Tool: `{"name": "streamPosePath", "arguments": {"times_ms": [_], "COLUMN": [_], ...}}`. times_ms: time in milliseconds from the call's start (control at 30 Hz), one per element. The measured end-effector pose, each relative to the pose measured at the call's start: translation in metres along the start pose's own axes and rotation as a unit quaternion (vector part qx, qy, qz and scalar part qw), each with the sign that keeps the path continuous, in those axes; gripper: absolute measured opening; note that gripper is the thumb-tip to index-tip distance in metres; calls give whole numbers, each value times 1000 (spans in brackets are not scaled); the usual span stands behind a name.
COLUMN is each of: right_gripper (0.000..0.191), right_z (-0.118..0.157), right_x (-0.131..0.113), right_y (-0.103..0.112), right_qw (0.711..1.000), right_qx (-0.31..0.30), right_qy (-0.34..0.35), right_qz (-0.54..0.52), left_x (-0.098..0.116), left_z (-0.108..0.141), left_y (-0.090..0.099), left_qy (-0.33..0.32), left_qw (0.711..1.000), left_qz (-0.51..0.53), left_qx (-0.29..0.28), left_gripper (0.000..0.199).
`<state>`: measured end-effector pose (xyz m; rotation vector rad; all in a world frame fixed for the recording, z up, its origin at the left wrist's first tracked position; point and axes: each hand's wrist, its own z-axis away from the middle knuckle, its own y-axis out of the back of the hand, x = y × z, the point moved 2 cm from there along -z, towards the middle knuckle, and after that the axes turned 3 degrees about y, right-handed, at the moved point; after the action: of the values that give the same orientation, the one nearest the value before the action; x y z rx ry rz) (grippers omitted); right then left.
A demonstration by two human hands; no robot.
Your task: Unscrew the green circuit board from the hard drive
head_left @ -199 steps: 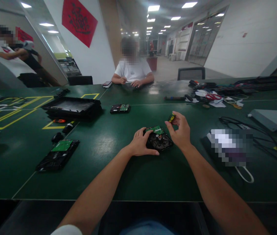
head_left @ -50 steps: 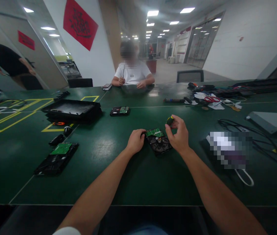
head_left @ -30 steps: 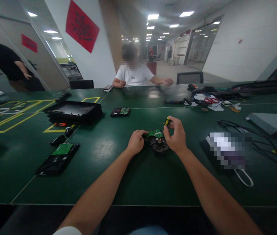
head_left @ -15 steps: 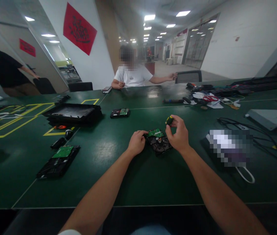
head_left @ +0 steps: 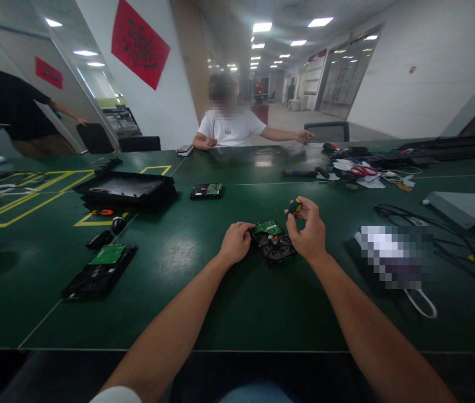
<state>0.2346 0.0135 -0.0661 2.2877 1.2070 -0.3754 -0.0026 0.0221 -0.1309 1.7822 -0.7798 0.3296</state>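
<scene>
Office used as workshop — ceiling lights [head_left: 262, 27], green worktable [head_left: 170, 313], opened electronics [head_left: 99, 271].

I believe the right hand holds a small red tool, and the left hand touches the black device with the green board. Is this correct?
One thing is wrong: the small tool in the right hand is yellow and black, not red, as the head view shows. The left hand does touch the black device with the green board.
</scene>
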Motion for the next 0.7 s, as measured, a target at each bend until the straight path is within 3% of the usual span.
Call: {"name": "streamPosePath", "arguments": {"times_ms": [167,700], "right_gripper": [57,54], "right_z": [1,1], "right_x": [1,-2], "right_y": [0,-1], "right_qw": [999,1000], "right_qx": [14,5], "right_qy": [7,16], "right_qz": [36,18], "left_x": [2,3], "left_z": [1,1], "left_y": [2,2], "left_qy": [3,8], "left_qw": [1000,1000], "left_qz": [5,7], "left_qx": [-2,-5], "left_gripper": [42,40]}}
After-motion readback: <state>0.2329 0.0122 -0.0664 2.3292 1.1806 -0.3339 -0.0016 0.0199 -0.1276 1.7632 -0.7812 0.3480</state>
